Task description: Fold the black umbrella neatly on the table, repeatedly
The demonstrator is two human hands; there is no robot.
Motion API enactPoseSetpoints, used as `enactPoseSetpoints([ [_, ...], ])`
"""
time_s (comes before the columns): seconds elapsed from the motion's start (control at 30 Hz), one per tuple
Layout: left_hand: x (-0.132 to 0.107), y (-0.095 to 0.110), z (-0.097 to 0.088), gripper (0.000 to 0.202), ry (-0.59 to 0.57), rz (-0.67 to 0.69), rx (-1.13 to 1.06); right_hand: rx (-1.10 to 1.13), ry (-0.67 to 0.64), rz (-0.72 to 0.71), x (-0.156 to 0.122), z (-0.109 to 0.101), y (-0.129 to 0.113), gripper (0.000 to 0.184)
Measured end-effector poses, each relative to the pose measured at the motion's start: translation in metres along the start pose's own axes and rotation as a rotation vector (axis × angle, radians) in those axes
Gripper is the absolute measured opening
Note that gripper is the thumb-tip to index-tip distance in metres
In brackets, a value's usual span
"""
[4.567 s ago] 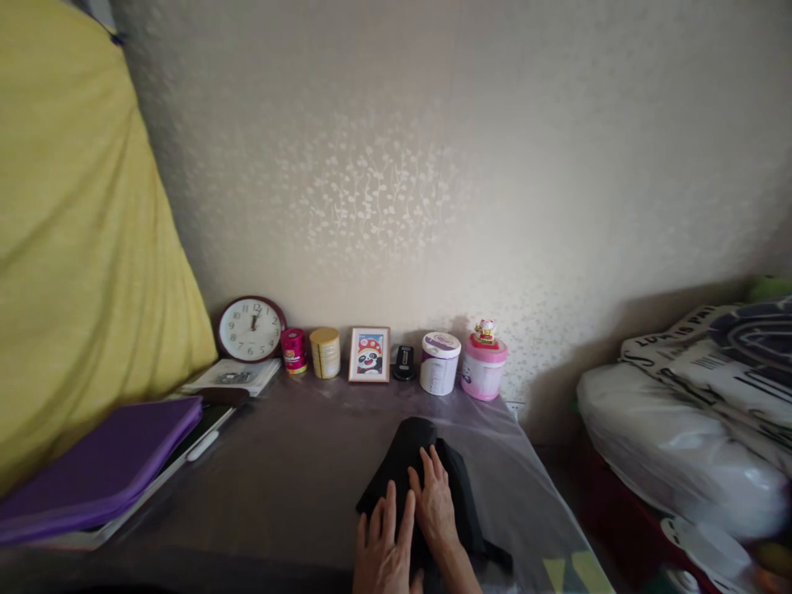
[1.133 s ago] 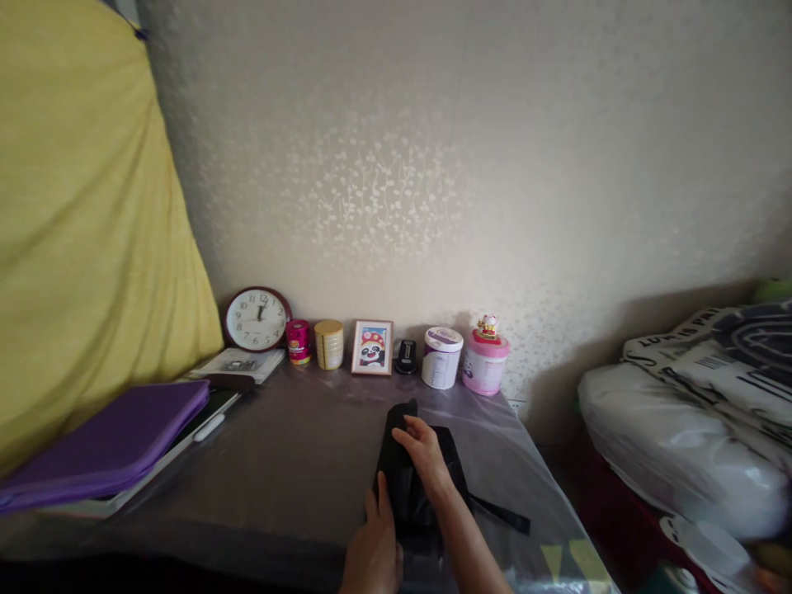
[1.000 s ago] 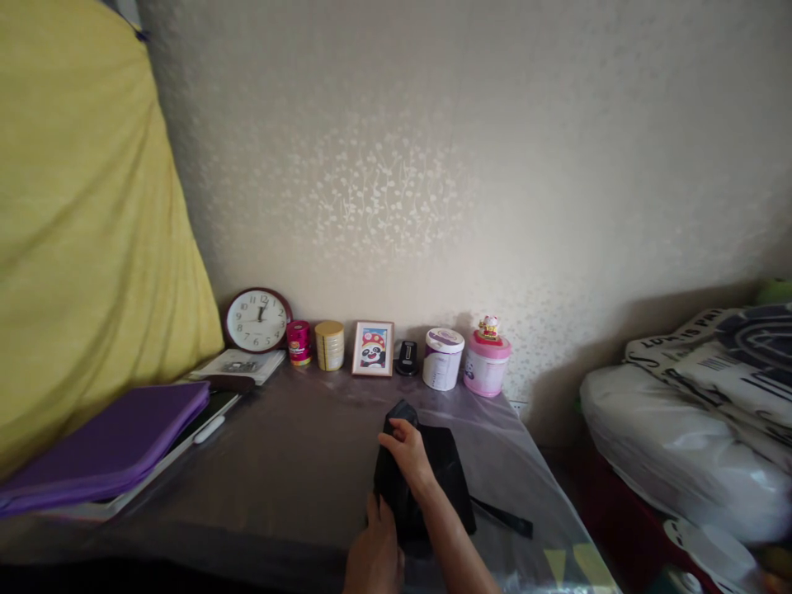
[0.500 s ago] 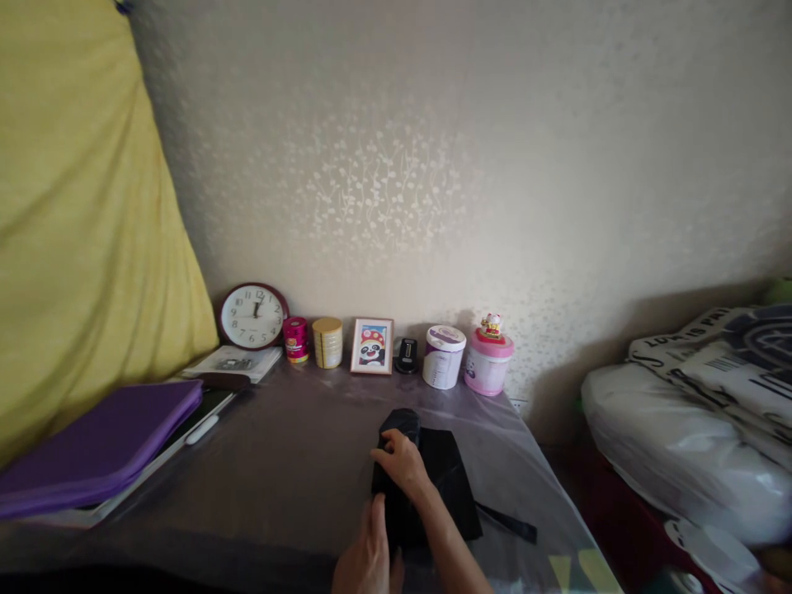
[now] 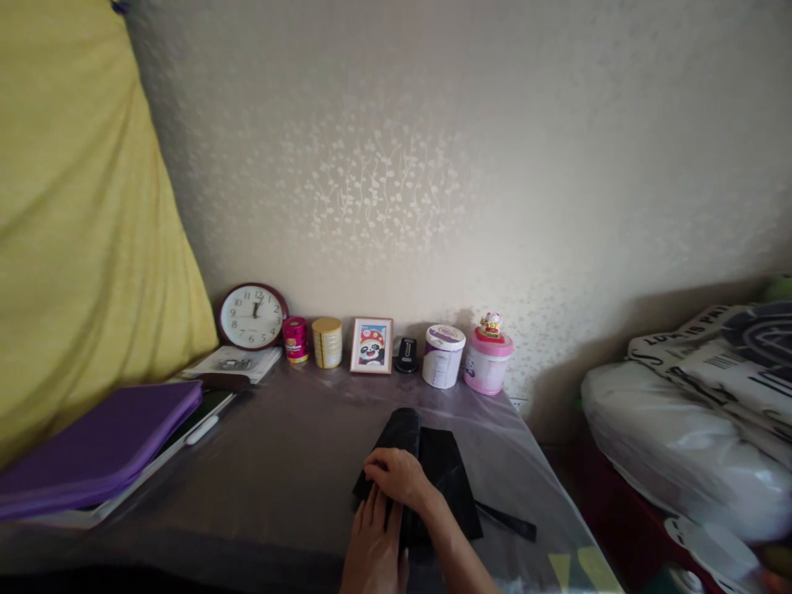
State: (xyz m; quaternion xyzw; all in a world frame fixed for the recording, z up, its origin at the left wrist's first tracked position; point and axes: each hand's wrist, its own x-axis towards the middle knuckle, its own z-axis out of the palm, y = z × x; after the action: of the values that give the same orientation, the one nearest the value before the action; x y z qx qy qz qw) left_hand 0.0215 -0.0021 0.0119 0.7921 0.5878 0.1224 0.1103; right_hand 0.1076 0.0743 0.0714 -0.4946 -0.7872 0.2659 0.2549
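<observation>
A black folded cloth (image 5: 445,474) lies at the table's front, with a rounded, rolled-looking part (image 5: 403,425) along its left side. From its right side a black strap (image 5: 511,521) trails onto the table. My left hand (image 5: 373,536) rests flat on the lower left part, fingers stretched forward. My right hand (image 5: 399,477) reaches across the cloth from the right, its fingers bent over the left part just above my left fingertips. What lies under the right fingers is hidden.
A purple folder (image 5: 105,441) lies on the left beside a white pen-like object (image 5: 202,430). Along the wall stand a clock (image 5: 252,317), a picture frame (image 5: 371,346), a white-purple tub (image 5: 444,356) and a pink tub (image 5: 488,363). Bulky bags (image 5: 681,445) fill the right.
My left hand has moved forward and turned flat onto the cloth. My right hand has come slightly back toward me. A corner of the cloth now sticks out farther left.
</observation>
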Motion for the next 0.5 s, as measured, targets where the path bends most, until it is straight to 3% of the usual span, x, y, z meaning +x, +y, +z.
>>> enactPoseSetpoints([
  [0.2, 0.003, -0.002, 0.009, 0.07, -0.029, 0.02, 0.003, 0.087, 0.198, -0.2, -0.025, -0.003, 0.008, 0.027],
  [0.27, 0.003, -0.002, 0.012, 0.071, -0.024, 0.024, -0.001, 0.051, 0.201, -0.236, -0.026, -0.004, 0.016, 0.028],
  [0.4, 0.006, -0.001, 0.021, 0.073, 0.021, 0.018, -0.04, -0.059, 0.189, -0.19, -0.008, -0.005, 0.035, 0.027],
  [0.5, 0.009, 0.003, 0.025, 0.072, -0.021, -0.057, -0.031, -0.161, 0.204, -0.138, 0.012, -0.005, 0.049, 0.027],
])
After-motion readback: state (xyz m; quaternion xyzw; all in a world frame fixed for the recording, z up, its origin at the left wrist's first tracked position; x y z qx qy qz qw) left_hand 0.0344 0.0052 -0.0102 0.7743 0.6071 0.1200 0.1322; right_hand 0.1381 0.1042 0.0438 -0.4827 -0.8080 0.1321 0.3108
